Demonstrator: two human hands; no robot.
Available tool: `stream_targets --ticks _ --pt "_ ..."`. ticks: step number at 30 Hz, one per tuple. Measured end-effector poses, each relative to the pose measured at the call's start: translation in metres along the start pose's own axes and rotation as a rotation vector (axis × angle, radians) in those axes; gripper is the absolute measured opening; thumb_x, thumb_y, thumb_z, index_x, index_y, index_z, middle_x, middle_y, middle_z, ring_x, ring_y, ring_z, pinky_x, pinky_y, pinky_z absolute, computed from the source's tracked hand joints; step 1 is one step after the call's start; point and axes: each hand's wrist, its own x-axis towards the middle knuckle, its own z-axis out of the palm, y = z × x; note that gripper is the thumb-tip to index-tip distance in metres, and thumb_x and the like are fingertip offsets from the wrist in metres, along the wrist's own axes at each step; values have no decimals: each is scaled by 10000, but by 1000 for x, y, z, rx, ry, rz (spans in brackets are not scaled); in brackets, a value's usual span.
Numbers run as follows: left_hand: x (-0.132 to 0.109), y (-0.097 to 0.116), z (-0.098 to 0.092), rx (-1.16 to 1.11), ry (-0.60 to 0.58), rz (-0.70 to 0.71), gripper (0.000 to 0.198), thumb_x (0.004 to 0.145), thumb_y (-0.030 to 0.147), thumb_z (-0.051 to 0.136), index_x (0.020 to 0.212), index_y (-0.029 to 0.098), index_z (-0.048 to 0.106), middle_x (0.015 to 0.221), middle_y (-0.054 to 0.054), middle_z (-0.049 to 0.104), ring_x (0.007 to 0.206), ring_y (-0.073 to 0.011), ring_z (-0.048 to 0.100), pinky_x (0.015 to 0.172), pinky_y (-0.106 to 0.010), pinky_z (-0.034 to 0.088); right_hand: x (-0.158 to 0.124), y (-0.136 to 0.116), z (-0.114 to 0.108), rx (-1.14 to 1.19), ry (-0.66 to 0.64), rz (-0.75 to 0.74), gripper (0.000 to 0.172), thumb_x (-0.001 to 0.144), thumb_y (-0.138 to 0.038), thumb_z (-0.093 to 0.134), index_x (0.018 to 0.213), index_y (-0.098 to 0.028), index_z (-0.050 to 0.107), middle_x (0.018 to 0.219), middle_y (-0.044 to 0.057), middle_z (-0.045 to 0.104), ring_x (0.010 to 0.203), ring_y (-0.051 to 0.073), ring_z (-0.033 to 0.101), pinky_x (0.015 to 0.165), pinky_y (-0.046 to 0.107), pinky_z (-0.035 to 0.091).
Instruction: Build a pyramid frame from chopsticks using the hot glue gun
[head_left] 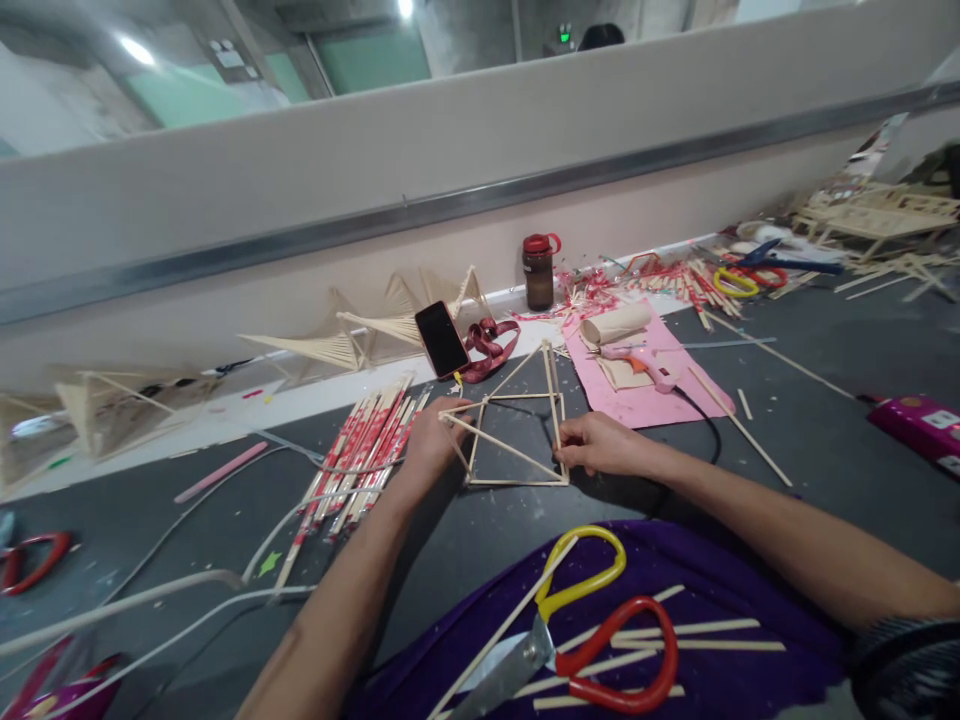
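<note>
A frame of thin wooden sticks stands on the dark table between my hands, a square base with triangles rising at its left and right sides. My left hand is closed at the left side of the frame, its fingertips partly hidden behind the sticks. At the right side, my right hand pinches an upright stick near the base between thumb and fingers. On the purple cloth over my lap lie scissors with one yellow and one red handle, among several loose sticks.
Wrapped chopsticks lie left of my left hand, crossed by pale cables. Beyond the frame are a phone and a brown bottle. A pink glue gun rests on a pink sheet. Stick models line the wall.
</note>
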Motion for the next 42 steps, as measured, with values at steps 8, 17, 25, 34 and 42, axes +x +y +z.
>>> stream_targets --ticks 8,17,25,34,42 --pt "25 -2 21 30 -66 107 345 737 263 588 1056 158 669 1043 -115 680 939 -241 623 829 -361 483 -1 -2 1 -50 -18 14 144 755 -260 514 776 -155 610 614 -24 583 446 74 513 433 166 338" --pt "40 4 20 125 -100 169 296 801 308 514 1007 174 678 972 -93 673 972 -240 582 838 -340 451 -4 -15 -5 -125 17 -39 128 764 -207 520 728 -150 628 568 -29 556 491 72 482 476 173 282" --pt "38 4 30 165 -43 134 286 817 305 474 973 164 667 937 -85 633 900 -209 591 797 -300 449 -4 -17 -6 -125 -9 -23 133 756 -178 519 749 -148 649 611 -17 586 546 82 485 495 177 278" --pt "33 9 30 205 -26 115 261 828 291 461 934 191 677 957 -65 638 915 -199 592 808 -287 442 -5 -19 -7 -115 5 11 121 768 -191 536 747 -146 645 566 -33 565 496 69 469 490 178 265" --pt "27 11 28 248 -32 102 287 835 300 465 990 201 685 970 -76 646 925 -207 593 809 -289 452 -2 -13 -8 -140 28 17 112 765 -209 553 737 -152 645 547 -40 560 477 66 472 481 184 256"
